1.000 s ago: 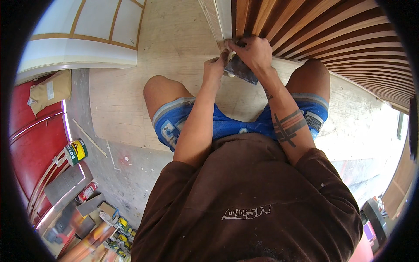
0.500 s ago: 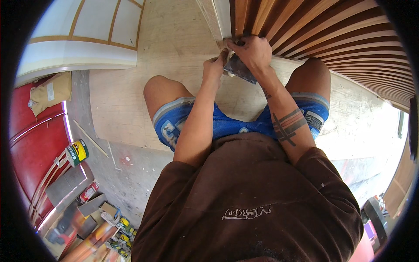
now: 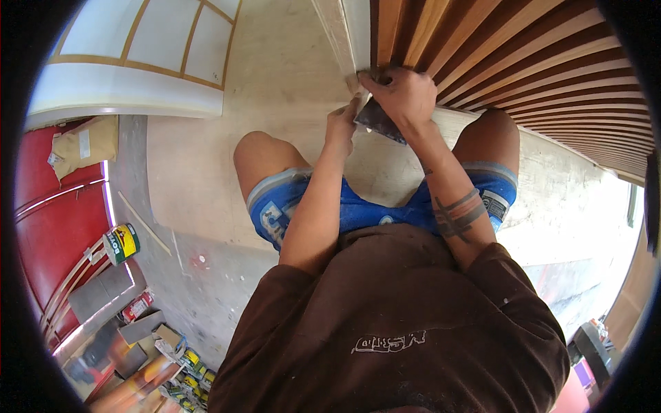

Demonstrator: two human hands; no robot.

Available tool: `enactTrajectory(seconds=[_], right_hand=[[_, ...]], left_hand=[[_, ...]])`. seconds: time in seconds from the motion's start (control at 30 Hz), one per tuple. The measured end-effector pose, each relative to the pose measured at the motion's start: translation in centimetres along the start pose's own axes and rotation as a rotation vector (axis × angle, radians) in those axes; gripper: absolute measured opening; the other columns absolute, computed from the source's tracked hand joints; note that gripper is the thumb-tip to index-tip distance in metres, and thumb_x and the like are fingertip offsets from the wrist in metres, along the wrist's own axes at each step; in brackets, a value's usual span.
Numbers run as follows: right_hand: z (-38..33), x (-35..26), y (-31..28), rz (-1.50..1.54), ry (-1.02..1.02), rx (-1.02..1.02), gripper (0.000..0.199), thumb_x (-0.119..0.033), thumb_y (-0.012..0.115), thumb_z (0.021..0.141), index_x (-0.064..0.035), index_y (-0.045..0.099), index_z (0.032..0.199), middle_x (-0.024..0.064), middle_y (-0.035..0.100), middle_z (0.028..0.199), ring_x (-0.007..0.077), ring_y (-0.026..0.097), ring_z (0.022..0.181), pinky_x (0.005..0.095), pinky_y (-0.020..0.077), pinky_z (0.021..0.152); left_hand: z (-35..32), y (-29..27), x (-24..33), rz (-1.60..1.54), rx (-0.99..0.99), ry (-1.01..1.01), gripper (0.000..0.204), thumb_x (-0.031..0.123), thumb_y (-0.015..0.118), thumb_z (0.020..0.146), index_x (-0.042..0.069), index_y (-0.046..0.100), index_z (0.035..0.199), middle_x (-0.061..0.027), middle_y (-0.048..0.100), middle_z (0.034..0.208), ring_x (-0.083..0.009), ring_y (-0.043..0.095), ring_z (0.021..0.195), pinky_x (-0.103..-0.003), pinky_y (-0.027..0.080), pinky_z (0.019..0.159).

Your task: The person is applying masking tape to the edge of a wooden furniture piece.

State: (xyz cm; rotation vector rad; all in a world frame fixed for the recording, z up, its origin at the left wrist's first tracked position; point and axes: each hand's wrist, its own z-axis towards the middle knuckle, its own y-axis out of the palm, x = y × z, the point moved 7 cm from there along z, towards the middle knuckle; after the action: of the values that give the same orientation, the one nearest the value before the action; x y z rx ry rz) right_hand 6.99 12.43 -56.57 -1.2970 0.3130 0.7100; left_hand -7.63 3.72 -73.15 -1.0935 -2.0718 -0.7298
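Note:
My right hand [image 3: 405, 96] is closed, its thumb and fingers pressed to the lower end of a white frame edge [image 3: 358, 34] beside a slatted brown wood panel [image 3: 475, 48]. What it pinches there is hidden. Just left of it, my left hand [image 3: 341, 124] is closed, with its fingertips pointing up at the same corner. A dark grey, flat, rectangular piece [image 3: 381, 122] with whitish specks along its lower edge tilts between the two hands. Its left edge meets my left fingers, and its upper part disappears behind my right hand.
A pale plywood board [image 3: 186, 165] lies under my legs. At upper left stands a white panel with wood strips [image 3: 165, 34]. Farther left are a brown paper package [image 3: 86, 148], a green and yellow can [image 3: 122, 243] and a thin stick [image 3: 144, 224]. Several cans [image 3: 189, 378] crowd the lower left.
The whole scene sits slightly lower and to the right in the picture. My left hand has dropped a little away from the right hand's fingertips. The dark piece stays between them.

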Motion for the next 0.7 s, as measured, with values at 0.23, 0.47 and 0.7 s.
enactTrajectory(seconds=[0.23,0.47,0.7], right_hand=[[0.5,-0.8,-1.5,0.067,-0.015,0.054,0.041,-0.05,0.081,0.08,-0.0092,0.081,0.083,0.0121,0.071,0.065,0.0326,0.073,0.065,0.0424,0.0589,0.063],[-0.8,2.4,2.1,-0.042,0.029,-0.175,0.04,-0.052,0.077,0.082,-0.0126,0.082,0.092,0.0148,0.074,0.077,0.0362,0.074,0.075,0.0442,0.0598,0.071],[-1.1,3.6,5.2,-0.121,0.107,-0.31,0.046,-0.053,0.079,0.081,-0.0082,0.082,0.093,0.0232,0.075,0.087,0.0403,0.074,0.087,0.0479,0.0603,0.079]], left_hand=[[1.2,-0.1,0.0,-0.005,-0.008,0.154,0.045,0.045,0.075,0.093,0.003,0.071,0.078,0.003,0.042,0.064,-0.0129,0.032,0.059,-0.033,0.025,0.057],[-0.2,1.1,0.6,0.029,0.039,0.01,0.04,0.032,0.067,0.1,-0.005,0.07,0.114,-0.0095,0.072,0.102,-0.0187,0.064,0.084,-0.032,0.047,0.073],[-0.1,0.7,0.9,-0.051,0.033,-0.055,0.033,0.027,0.066,0.097,-0.001,0.069,0.113,-0.0068,0.07,0.099,-0.0192,0.063,0.082,-0.034,0.047,0.07]])
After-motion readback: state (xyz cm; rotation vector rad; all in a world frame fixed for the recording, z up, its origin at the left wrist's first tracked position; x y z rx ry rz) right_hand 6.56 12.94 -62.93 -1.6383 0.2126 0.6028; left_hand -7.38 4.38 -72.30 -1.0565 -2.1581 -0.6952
